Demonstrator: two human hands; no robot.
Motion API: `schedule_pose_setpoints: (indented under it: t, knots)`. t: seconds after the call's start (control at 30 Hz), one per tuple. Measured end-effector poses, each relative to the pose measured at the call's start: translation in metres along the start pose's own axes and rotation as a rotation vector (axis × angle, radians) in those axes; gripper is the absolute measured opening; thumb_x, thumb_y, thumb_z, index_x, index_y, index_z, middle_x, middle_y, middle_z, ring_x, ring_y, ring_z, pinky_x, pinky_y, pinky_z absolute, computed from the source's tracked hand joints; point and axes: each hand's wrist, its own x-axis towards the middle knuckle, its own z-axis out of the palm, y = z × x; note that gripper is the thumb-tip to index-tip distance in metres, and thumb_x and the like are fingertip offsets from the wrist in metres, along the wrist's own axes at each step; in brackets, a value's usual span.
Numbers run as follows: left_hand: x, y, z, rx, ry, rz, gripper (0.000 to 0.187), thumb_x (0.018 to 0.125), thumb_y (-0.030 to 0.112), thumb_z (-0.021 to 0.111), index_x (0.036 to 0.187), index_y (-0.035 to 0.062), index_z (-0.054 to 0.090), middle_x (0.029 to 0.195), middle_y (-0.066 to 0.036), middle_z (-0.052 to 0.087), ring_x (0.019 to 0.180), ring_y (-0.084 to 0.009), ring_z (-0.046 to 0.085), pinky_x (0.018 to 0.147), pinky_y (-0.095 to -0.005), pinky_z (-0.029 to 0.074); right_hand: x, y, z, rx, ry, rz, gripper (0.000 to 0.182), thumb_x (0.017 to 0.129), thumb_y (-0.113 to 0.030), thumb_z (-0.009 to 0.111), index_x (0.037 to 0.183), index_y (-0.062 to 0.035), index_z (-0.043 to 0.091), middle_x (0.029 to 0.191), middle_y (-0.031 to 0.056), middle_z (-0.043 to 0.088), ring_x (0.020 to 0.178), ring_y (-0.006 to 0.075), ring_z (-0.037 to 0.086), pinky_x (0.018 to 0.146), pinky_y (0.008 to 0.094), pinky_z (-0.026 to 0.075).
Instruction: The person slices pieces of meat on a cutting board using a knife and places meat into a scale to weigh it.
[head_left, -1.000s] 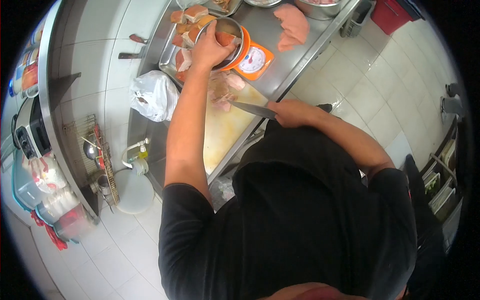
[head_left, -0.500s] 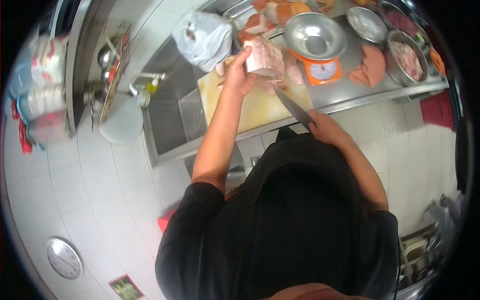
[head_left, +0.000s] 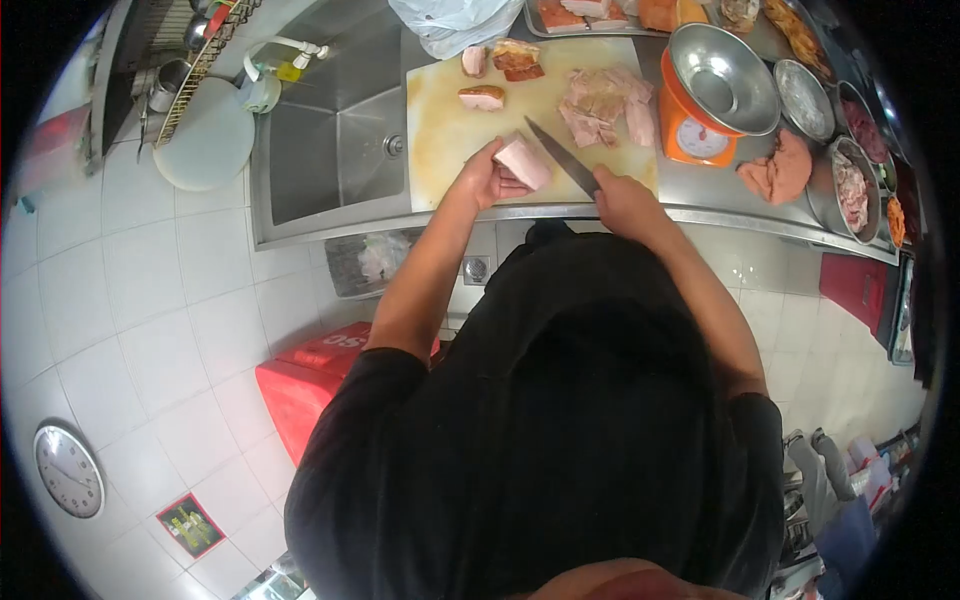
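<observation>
My left hand [head_left: 484,179] is closed around a pale block of pork [head_left: 523,163], near the front edge of the cutting board [head_left: 435,130]. In my right hand [head_left: 626,203] is the handle of a knife [head_left: 562,157]. Its blade points up and to the left, just right of the pork block and apart from it. Sliced meat [head_left: 604,103] lies in a pile beyond the blade. Farther left on the board sit a browned piece of pork [head_left: 517,60] and a small piece with browned skin [head_left: 482,98].
An orange scale [head_left: 697,140] with a metal bowl [head_left: 723,78] stands right of the board. Left is a steel sink [head_left: 325,160]. A plastic bag [head_left: 455,22] and a meat tray [head_left: 583,28] are behind. Pinkish cloth-like material [head_left: 777,167] lies by a pot of meat [head_left: 850,190].
My left hand has brought the pork block down and nearer to me, turning it. My right hand still holds the knife, its blade now above the board. The camera view has shifted.
</observation>
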Motion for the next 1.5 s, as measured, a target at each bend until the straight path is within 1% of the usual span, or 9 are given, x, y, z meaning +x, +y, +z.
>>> schedule_pose_setpoints:
  t: [0.13, 0.17, 0.27, 0.37, 0.47, 0.57, 0.77, 1.07, 1.5]
  knots:
    - [0.001, 0.006, -0.009, 0.087, 0.146, 0.04, 0.067, 0.106, 0.058, 0.036, 0.132, -0.0007, 0.051, 0.102, -0.026, 0.071, 0.09, -0.0382, 0.075, 0.08, -0.0472, 0.064, 0.014, -0.018, 0.004, -0.044, -0.041, 0.0, 0.023, 0.09, -0.008, 0.052, 0.112, -0.0001, 0.053, 0.098, 0.0294, 0.069, 0.099, 0.048, 0.067, 0.086, 0.0579, 0.05]
    - [0.001, 0.008, -0.01, 0.072, 0.184, 0.093, 0.069, 0.105, 0.06, 0.033, 0.128, -0.002, 0.054, 0.089, -0.024, 0.069, 0.071, -0.0362, 0.072, 0.064, -0.0457, 0.064, 0.017, -0.021, 0.004, -0.042, -0.041, 0.006, 0.024, 0.089, -0.007, 0.052, 0.112, 0.0001, 0.053, 0.099, 0.0295, 0.07, 0.099, 0.048, 0.067, 0.086, 0.0576, 0.051]
    - [-0.012, 0.016, -0.005, 0.21, 0.317, 0.178, 0.061, 0.105, 0.052, 0.046, 0.132, -0.001, 0.055, 0.096, -0.021, 0.066, 0.078, -0.0315, 0.07, 0.069, -0.0424, 0.062, 0.021, -0.034, 0.001, -0.023, -0.039, 0.031, 0.025, 0.089, -0.008, 0.052, 0.113, 0.0002, 0.054, 0.102, 0.0301, 0.07, 0.101, 0.0477, 0.067, 0.087, 0.057, 0.051]
    - [0.0, -0.002, 0.002, 0.59, 0.533, 0.752, 0.058, 0.099, 0.04, 0.065, 0.139, -0.0001, 0.053, 0.111, -0.02, 0.062, 0.092, -0.0298, 0.066, 0.077, -0.0405, 0.057, 0.027, -0.038, 0.002, 0.003, -0.037, 0.107, 0.027, 0.089, -0.008, 0.053, 0.115, 0.0004, 0.055, 0.102, 0.0301, 0.07, 0.1, 0.0473, 0.068, 0.087, 0.0566, 0.051]
    - [-0.011, -0.003, 0.008, 0.905, 0.439, 0.946, 0.066, 0.09, 0.03, 0.077, 0.142, -0.0008, 0.051, 0.127, -0.019, 0.056, 0.11, -0.0311, 0.058, 0.085, -0.0394, 0.052, 0.032, -0.039, 0.008, 0.012, 0.006, 0.114, 0.028, 0.088, -0.006, 0.055, 0.116, 0.0007, 0.056, 0.101, 0.0295, 0.07, 0.1, 0.0465, 0.068, 0.088, 0.0561, 0.052]
    - [-0.014, -0.006, 0.005, 1.069, 0.348, 1.097, 0.07, 0.085, 0.03, 0.081, 0.142, 0.0005, 0.051, 0.125, -0.019, 0.057, 0.112, -0.0356, 0.055, 0.087, -0.0426, 0.052, 0.036, -0.05, 0.01, -0.015, -0.058, 0.118, 0.027, 0.088, -0.003, 0.053, 0.115, 0.0006, 0.053, 0.097, 0.0294, 0.069, 0.098, 0.0473, 0.067, 0.086, 0.0572, 0.051]
    - [-0.028, -0.005, -0.001, 1.169, 0.251, 1.074, 0.074, 0.086, 0.028, 0.079, 0.145, -0.0012, 0.047, 0.128, -0.023, 0.055, 0.113, -0.0409, 0.052, 0.098, -0.0498, 0.044, 0.024, -0.062, 0.001, 0.036, -0.133, 0.165, 0.029, 0.088, -0.004, 0.057, 0.115, 0.0023, 0.054, 0.101, 0.0289, 0.071, 0.1, 0.044, 0.07, 0.088, 0.0542, 0.055]
    - [-0.015, -0.005, 0.003, 1.184, 0.254, 1.026, 0.074, 0.09, 0.028, 0.074, 0.147, -0.006, 0.042, 0.132, -0.03, 0.052, 0.121, -0.0455, 0.047, 0.105, -0.0521, 0.039, 0.029, -0.085, 0.001, 0.004, -0.031, 0.171, 0.025, 0.085, 0.0, 0.056, 0.109, 0.001, 0.049, 0.081, 0.0266, 0.07, 0.081, 0.0458, 0.071, 0.075, 0.0554, 0.056]
    - [-0.009, -0.015, -0.001, 1.135, 0.221, 0.944, 0.071, 0.098, 0.031, 0.06, 0.15, -0.0096, 0.034, 0.138, -0.03, 0.047, 0.126, -0.045, 0.042, 0.113, -0.0539, 0.028, 0.037, -0.098, -0.014, 0.113, -0.144, 0.222, 0.024, 0.087, -0.001, 0.055, 0.11, 0.0013, 0.049, 0.086, 0.027, 0.071, 0.084, 0.0448, 0.072, 0.075, 0.0539, 0.058]
